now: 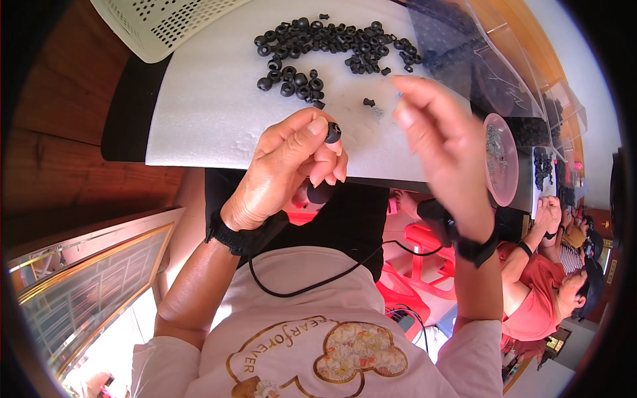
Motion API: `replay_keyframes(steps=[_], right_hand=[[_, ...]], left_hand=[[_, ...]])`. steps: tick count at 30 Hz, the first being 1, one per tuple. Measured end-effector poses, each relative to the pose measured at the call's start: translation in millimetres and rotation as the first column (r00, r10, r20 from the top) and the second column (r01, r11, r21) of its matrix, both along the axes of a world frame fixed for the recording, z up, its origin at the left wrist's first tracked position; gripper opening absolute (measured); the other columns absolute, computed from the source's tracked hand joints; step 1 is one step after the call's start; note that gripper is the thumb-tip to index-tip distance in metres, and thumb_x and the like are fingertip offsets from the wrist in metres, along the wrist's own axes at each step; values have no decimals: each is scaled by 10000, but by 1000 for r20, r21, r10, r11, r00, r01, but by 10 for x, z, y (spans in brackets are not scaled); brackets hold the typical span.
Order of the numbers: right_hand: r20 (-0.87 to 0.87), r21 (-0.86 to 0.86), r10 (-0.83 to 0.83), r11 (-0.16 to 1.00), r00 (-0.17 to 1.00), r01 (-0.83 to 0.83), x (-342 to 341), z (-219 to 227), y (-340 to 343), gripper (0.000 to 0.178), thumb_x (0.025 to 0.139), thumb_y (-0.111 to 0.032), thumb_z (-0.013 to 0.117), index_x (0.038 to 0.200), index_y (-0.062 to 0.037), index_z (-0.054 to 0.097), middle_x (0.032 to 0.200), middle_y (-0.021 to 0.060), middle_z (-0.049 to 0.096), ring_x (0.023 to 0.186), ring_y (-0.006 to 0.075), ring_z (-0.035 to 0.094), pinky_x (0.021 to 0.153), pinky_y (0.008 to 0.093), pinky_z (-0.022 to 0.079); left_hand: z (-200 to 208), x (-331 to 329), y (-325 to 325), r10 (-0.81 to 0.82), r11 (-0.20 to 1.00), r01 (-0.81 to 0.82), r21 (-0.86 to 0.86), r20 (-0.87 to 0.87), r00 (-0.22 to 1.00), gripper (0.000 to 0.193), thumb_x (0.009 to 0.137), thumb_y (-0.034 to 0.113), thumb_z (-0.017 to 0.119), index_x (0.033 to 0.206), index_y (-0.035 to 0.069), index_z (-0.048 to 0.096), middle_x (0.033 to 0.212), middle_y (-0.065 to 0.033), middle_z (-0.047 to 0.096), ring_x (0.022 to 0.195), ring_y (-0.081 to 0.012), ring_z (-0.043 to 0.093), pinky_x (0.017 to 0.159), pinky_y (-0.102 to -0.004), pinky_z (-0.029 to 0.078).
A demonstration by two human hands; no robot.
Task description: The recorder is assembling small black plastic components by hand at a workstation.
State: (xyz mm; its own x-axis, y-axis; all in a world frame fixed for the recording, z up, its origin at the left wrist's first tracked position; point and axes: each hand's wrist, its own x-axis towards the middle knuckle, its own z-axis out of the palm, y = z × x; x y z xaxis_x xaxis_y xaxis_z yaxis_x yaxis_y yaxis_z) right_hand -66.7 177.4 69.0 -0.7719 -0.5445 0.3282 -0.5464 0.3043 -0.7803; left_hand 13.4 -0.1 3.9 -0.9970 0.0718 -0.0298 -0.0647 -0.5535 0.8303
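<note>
While the left hand (288,152) pinches a small, black, rounded piece (333,132) between thumb and forefinger, holding it just above the near part of a white foam sheet (206,113), the right hand (446,142) hangs to its right, well apart from it. That one is blurred, its fingers bent, and from here I cannot tell whether anything sits between them. On the foam, beyond both hands, lies a loose spread of black, hollow, rounded parts (318,43). One black, spool-shaped piece (369,102) lies alone between the hands, just beside a little patch of tiny pale bits (378,112). Right of the right hand stands a round, pink plastic bowl (508,184) with small greyish bits inside.
</note>
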Motion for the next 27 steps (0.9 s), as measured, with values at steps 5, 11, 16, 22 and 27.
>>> replay_keyframes(steps=[5,11,16,22,27], right_hand=[[-121,315,20,949,992,19,-394,-89,160,71,856,-33,589,917,-23,623,786,60,578,679,188,550,602,299,425],[-267,559,137,828,954,38,-518,-228,-89,123,825,-75,608,930,-10,610,854,110,583,719,280,581,630,350,444],[-333,750,206,650,920,126,-427,-206,-305,91,741,-16,564,821,19,591,877,168,606,798,378,623,681,476,490],[-342,731,223,674,913,109,-464,-192,-306,96,750,-18,561,837,23,568,888,176,609,807,385,620,682,474,494],[-368,575,119,809,922,125,-585,-246,-293,82,833,-51,574,871,-8,516,842,166,591,777,382,584,668,432,454]], left_hand=[[-7,-24,36,12,1000,-12,-1,-8,1000,389,980,418,434,871,52,509,530,-18,384,670,-181,562,616,-281,420],[13,-11,37,30,1000,-30,-7,-9,1000,388,981,414,429,863,53,508,522,-18,379,654,-180,552,616,-280,412],[16,0,19,54,998,-54,-25,10,999,386,981,409,426,861,51,508,521,-19,383,649,-178,547,616,-287,412],[4,8,12,29,1000,-29,-6,7,1000,388,979,411,431,858,51,509,520,-21,383,661,-184,553,620,-292,413],[-4,8,8,13,1000,-13,7,-14,1000,384,978,413,441,863,53,513,518,-20,382,664,-187,556,617,-292,415]])
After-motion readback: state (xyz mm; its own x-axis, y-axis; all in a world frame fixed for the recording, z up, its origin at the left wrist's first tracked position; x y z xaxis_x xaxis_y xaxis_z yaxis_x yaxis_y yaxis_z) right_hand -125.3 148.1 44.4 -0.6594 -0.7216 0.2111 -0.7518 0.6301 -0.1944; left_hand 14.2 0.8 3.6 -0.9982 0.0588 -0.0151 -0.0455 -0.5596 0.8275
